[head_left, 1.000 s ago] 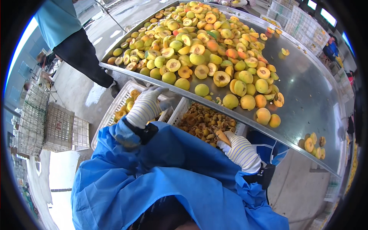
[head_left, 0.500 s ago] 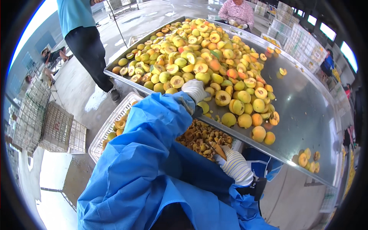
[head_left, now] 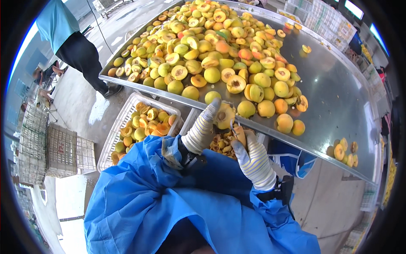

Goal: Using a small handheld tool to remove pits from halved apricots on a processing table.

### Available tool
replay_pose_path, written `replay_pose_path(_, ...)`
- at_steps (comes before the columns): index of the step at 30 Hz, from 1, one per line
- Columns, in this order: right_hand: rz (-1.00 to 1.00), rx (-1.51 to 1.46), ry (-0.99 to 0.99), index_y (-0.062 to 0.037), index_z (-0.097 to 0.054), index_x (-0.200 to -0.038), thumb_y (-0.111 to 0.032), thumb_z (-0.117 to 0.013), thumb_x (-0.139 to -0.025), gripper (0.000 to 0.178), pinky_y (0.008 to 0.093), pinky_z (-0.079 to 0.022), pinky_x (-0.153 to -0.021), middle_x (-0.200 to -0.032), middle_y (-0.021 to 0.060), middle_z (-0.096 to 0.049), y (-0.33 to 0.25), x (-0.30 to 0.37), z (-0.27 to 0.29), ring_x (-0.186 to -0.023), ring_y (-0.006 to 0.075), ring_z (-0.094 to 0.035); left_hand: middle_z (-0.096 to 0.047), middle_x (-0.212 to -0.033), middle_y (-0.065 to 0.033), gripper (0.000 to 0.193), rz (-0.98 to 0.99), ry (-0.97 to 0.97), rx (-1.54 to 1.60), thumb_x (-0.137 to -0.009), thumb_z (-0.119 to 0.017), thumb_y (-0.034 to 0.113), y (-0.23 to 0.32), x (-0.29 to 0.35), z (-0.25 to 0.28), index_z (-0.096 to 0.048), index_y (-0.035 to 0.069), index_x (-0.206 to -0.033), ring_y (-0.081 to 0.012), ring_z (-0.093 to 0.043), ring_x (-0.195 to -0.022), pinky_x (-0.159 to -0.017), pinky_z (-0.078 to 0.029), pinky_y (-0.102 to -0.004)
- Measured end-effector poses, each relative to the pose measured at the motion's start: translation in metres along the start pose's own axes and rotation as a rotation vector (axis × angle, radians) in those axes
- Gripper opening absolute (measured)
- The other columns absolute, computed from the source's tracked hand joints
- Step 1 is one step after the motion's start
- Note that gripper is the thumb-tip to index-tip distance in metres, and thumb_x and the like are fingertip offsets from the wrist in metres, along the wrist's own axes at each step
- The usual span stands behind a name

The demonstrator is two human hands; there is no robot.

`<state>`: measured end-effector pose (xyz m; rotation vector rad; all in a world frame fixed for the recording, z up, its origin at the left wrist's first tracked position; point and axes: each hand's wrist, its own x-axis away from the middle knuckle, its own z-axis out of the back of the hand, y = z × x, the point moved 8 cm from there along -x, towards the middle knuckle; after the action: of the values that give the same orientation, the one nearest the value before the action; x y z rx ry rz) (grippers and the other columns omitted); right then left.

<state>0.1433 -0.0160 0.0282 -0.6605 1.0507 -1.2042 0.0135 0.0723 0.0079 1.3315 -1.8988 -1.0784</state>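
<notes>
My left hand (head_left: 202,130), in a striped work glove, grips a yellow peach half (head_left: 224,115) just off the near edge of the metal table. The cut face is turned toward my right hand (head_left: 256,164), also gloved, which is closed round the wooden handle of a small pitting tool (head_left: 239,135). The tool's curved metal tip is at the peach half. Halved and whole-looking yellow peaches (head_left: 212,75) are heaped on the table above my hands. Below my hands, partly hidden by them, is a container of brown pits and scraps (head_left: 222,144).
A white plastic crate (head_left: 104,146) of peach halves stands left of the table. A few halves lie at the right of the metal table (head_left: 330,101). Stacked crates (head_left: 61,151) stand far left. A person in a teal top (head_left: 57,25) stands beyond the table's left edge.
My left hand has drawn back from the heap toward me, bringing a peach half to the tool. My right hand has risen slightly with the tool. The view has shifted.
</notes>
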Motion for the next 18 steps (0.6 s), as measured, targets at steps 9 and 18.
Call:
replay_pose_path(9, 0.109, 0.362, 0.077, 0.0012, -0.057, -0.102, -0.026, -0.062, -0.095, 0.029, 0.0497, -0.050, -0.053, -0.066, 0.0218, -0.063, -0.007, 0.000, -0.009, -0.060, 0.0420, -0.063, -0.065, -0.109, -0.0100, 0.061, 0.052, -0.085, -0.020, -0.094, -0.059, 0.056, -0.019, 0.003, -0.005, -0.058, 0.000, -0.121, -0.0183, -0.064, -0.100, -0.092, -0.052, -0.0326)
replay_pose_path(18, -0.131, 0.577, -0.130, 0.0088, -0.054, -0.107, -0.024, -0.063, -0.094, 0.036, 0.0510, -0.050, -0.060, -0.073, 0.0265, -0.064, 0.001, -0.003, -0.023, -0.067, 0.0438, -0.064, -0.066, -0.106, -0.0111, 0.070, -0.005, -0.011, -0.098, -0.094, -0.049, 0.064, -0.020, 0.001, 0.004, -0.058, 0.000, -0.121, -0.0195, -0.064, -0.098, -0.090, -0.053, -0.0327)
